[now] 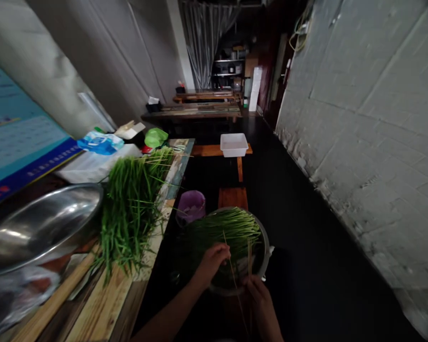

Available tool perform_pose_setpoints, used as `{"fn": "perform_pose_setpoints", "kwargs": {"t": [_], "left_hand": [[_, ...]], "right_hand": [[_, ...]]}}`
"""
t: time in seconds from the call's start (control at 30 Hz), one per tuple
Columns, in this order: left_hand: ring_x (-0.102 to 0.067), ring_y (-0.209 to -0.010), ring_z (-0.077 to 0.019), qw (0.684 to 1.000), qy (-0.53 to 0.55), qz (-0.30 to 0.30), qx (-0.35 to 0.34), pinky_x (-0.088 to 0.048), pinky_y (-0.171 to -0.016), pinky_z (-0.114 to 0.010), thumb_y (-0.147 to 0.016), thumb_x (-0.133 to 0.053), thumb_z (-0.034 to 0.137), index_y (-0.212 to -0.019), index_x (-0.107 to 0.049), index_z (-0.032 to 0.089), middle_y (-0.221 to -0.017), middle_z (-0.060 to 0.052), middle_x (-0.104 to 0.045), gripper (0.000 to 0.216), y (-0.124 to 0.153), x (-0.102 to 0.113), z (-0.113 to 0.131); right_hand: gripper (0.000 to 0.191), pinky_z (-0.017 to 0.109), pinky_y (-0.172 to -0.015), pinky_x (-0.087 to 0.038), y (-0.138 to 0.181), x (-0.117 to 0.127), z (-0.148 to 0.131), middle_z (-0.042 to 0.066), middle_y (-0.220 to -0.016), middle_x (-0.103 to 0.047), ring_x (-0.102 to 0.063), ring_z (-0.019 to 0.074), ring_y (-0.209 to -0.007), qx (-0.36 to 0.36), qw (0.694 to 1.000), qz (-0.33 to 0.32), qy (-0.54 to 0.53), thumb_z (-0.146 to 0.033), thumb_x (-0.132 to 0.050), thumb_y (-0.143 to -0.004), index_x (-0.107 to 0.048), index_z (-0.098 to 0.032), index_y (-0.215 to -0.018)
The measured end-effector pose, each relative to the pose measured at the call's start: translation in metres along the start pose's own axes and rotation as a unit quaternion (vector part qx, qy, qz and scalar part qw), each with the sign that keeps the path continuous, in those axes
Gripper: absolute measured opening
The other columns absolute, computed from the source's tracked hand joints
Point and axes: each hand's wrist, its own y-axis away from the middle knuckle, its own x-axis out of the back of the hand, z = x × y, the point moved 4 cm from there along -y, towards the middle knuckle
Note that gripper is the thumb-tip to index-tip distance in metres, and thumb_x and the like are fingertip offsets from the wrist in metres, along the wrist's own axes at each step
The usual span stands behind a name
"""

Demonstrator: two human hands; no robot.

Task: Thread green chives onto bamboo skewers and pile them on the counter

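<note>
Over a round metal basin (266,237), my left hand (214,260) pinches one thin wooden skewer (232,270), which slants down toward my other hand. Fingers closed, my right hand (259,290) grips a few upright skewers (249,254) near the basin's front right rim. Beneath and beyond both hands lie long green stalks, which look like chives (231,228), spread across the basin. On the table to the left is a thick heap of similar greens (131,204), with thin skewers sticking out of it.
A large steel bowl (43,223) stands on the wooden table (107,304), close to the heap. Beside the basin is a purple bucket (191,205). A white plastic tub (234,145) rests on a wooden bench (205,150) farther ahead. The grey wall (371,118) runs along the right.
</note>
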Motion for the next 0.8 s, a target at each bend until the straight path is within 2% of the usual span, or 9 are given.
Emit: {"fn": "perform_pose_setpoints", "kwargs": {"t": [0.07,0.17,0.33,0.43,0.57,0.67,0.7,0.77,0.8], "left_hand": [[-0.053,-0.075,-0.0143,0.998,0.040,0.001,0.048,-0.041,-0.062,-0.023,-0.065,-0.058,0.038,-0.068,-0.061,0.016,-0.081,-0.003,-0.058,0.022,0.001,-0.012,-0.016],[-0.052,-0.068,-0.0125,0.993,0.077,-0.025,0.086,-0.038,-0.062,-0.022,-0.065,-0.060,0.039,-0.072,-0.060,0.016,-0.068,0.001,-0.056,0.025,-0.001,-0.029,-0.035],[-0.050,-0.065,-0.0118,0.992,0.042,-0.085,0.089,-0.037,-0.062,-0.023,-0.065,-0.061,0.039,-0.067,-0.059,0.015,-0.066,0.000,-0.056,0.025,-0.011,-0.050,-0.054],[-0.050,-0.064,-0.0121,0.991,0.030,-0.087,0.095,-0.036,-0.060,-0.023,-0.064,-0.060,0.038,-0.067,-0.059,0.015,-0.064,0.000,-0.056,0.023,-0.017,-0.052,-0.060],[-0.052,-0.067,-0.0124,0.993,0.076,-0.035,0.081,-0.038,-0.061,-0.023,-0.067,-0.057,0.035,-0.070,-0.060,0.017,-0.068,0.000,-0.058,0.019,-0.021,-0.034,-0.058],[-0.054,-0.070,-0.0125,0.991,0.110,0.033,0.073,-0.040,-0.062,-0.022,-0.066,-0.057,0.037,-0.071,-0.060,0.017,-0.075,-0.001,-0.061,0.020,-0.019,-0.004,-0.055],[-0.054,-0.070,-0.0124,0.989,0.116,0.051,0.072,-0.040,-0.062,-0.022,-0.065,-0.058,0.038,-0.071,-0.060,0.017,-0.077,-0.001,-0.061,0.021,-0.018,0.006,-0.055],[-0.054,-0.070,-0.0120,0.986,0.126,0.082,0.071,-0.041,-0.062,-0.022,-0.064,-0.060,0.038,-0.070,-0.059,0.017,-0.080,-0.002,-0.061,0.022,-0.015,0.025,-0.053],[-0.054,-0.070,-0.0118,0.985,0.130,0.093,0.068,-0.041,-0.062,-0.022,-0.064,-0.060,0.038,-0.070,-0.059,0.016,-0.082,-0.002,-0.061,0.023,-0.013,0.033,-0.052]], "right_hand": [[0.028,0.020,-0.059,-0.039,0.000,0.012,0.000,-0.003,-0.065,-0.054,-0.048,0.0117,-0.062,0.025,0.999,0.004,0.033,-0.045,-0.066,-0.073,-0.058,-0.018,-0.069],[0.034,0.020,-0.053,-0.035,-0.001,0.017,0.006,-0.004,-0.060,-0.049,-0.042,0.0100,-0.056,0.023,0.997,-0.028,0.072,-0.050,-0.062,-0.075,-0.060,-0.016,-0.075],[0.042,0.019,-0.046,-0.029,-0.007,0.022,0.026,-0.006,-0.055,-0.039,-0.033,0.0077,-0.049,0.002,0.998,-0.012,0.068,-0.057,-0.059,-0.074,-0.053,-0.017,-0.065],[0.039,0.021,-0.049,-0.035,-0.013,0.033,0.027,-0.004,-0.057,-0.045,-0.040,0.0102,-0.052,0.016,0.996,0.023,0.080,-0.054,-0.058,-0.076,-0.054,-0.018,-0.061],[0.025,0.020,-0.055,-0.042,-0.020,0.044,0.030,-0.001,-0.066,-0.056,-0.050,0.0125,-0.060,0.005,0.997,0.064,0.047,-0.043,-0.062,-0.075,-0.061,-0.019,-0.069],[0.010,0.015,-0.051,-0.044,-0.017,0.034,0.050,-0.005,-0.059,-0.059,-0.052,0.0099,-0.054,-0.082,0.992,0.047,-0.088,-0.028,-0.065,-0.074,-0.064,-0.020,-0.068],[0.011,0.014,-0.051,-0.046,-0.013,0.027,0.058,-0.005,-0.057,-0.061,-0.054,0.0096,-0.052,-0.127,0.981,0.032,-0.141,-0.024,-0.063,-0.075,-0.065,-0.020,-0.065],[0.027,0.013,-0.051,-0.049,-0.005,0.016,0.070,-0.002,-0.055,-0.066,-0.058,0.0091,-0.051,-0.216,0.951,0.007,-0.220,-0.023,-0.051,-0.081,-0.068,-0.017,-0.060],[0.031,0.013,-0.052,-0.050,-0.003,0.015,0.072,-0.001,-0.056,-0.068,-0.060,0.0094,-0.052,-0.233,0.944,0.006,-0.233,-0.023,-0.048,-0.083,-0.069,-0.016,-0.060]]}}
